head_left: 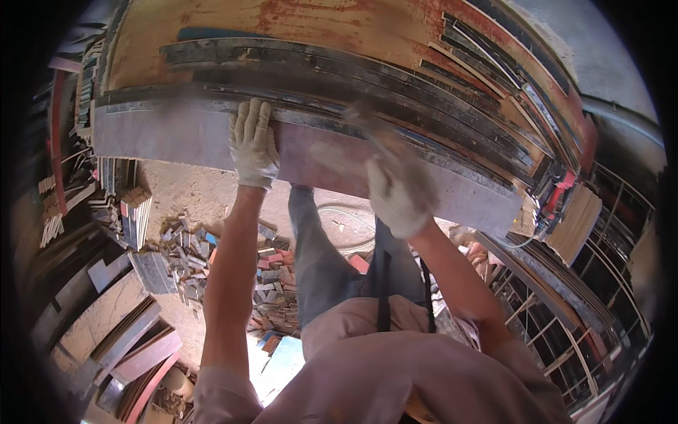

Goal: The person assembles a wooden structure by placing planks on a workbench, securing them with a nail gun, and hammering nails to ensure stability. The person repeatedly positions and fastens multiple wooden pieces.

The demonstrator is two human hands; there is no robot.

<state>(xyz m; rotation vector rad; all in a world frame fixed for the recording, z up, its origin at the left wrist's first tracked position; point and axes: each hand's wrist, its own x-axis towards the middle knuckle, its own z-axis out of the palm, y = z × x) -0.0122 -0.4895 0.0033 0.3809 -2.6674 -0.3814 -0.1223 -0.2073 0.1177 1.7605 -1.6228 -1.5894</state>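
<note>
A long grey-purple board (176, 138) runs across the near edge of the workbench. My left hand (254, 148), in a pale work glove, lies on it with fingers stretched over its far edge. To the right, my gloved right hand (402, 198) is closed around the handle of what looks like a hammer (371, 127); motion smears both. The hammer's dark head is above the board's far edge, and I cannot tell whether it touches anything. Just beyond the board lie several long dark wooden strips (296, 60), side by side.
A red-and-black tool (560, 192) hangs at the bench's right end, near stacked boards (575, 222). Offcuts (275, 283) are heaped on the floor by my legs. More boards (116, 325) stand at the lower left. A metal rack (565, 339) stands at the right.
</note>
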